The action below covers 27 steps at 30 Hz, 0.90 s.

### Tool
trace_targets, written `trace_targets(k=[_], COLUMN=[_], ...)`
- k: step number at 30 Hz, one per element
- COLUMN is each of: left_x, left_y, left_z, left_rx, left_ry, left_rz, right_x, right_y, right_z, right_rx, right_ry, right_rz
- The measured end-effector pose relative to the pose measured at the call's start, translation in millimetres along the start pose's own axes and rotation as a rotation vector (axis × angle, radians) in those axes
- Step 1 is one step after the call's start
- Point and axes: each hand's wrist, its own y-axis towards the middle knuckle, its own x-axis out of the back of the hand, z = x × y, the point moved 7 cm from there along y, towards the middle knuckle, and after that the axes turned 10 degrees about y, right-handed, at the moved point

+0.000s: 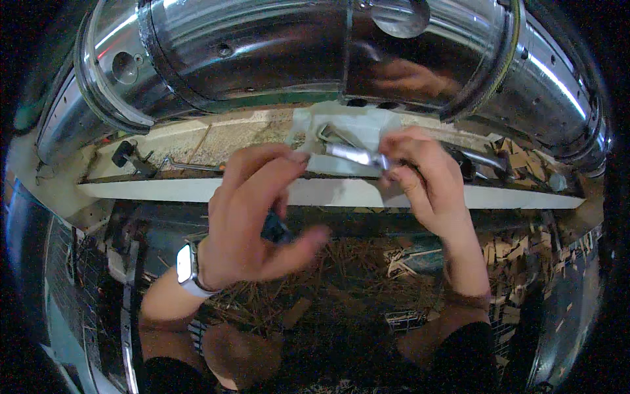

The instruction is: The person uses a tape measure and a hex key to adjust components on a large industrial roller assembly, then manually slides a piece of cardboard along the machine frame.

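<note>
My right hand (426,180) pinches the thin end of a shiny silver cylindrical metal piece (351,154), which points left over the ledge. Facing it, my left hand (252,210) is slightly blurred, its thumb stretched away from the curved fingers. Between that thumb and the fingers a dark bluish thing (275,227) shows; whether it touches the hand I cannot tell. Under the metal piece lies a pale plastic sheet or bag (387,119), with a bent hex key (341,135) on it.
A large polished metal drum (275,52) curves across the far side. Along the white-edged ledge (151,190) lie a black-headed mallet (123,154), a wrench-like tool (190,164) and a silver tool (485,161). Wood scraps (512,256) litter the area below.
</note>
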Motion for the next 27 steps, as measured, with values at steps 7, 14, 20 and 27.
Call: trace_targets(k=[7, 14, 20, 27], left_x=[-59.6, -75.0, -71.9, -71.4], left_y=[-85.3, -100.6, -108.1, -96.1], left_z=[111.4, 130.0, 142.0, 136.2], left_rx=[0.357, 0.404, 0.392, 0.432], left_ry=[0.286, 0.306, 0.422, 0.444], left_rz=[0.213, 0.288, 0.272, 0.307], right_x=[37.8, 37.7, 35.6, 37.8], right_y=[-41.8, -22.6, -21.8, -14.7], right_z=[-56.0, -50.8, -50.1, -42.8], right_rx=[-0.468, -0.349, -0.440, -0.476], right_ry=[-0.056, -0.266, -0.215, -0.294], right_rz=[-0.077, -0.080, -0.064, -0.034])
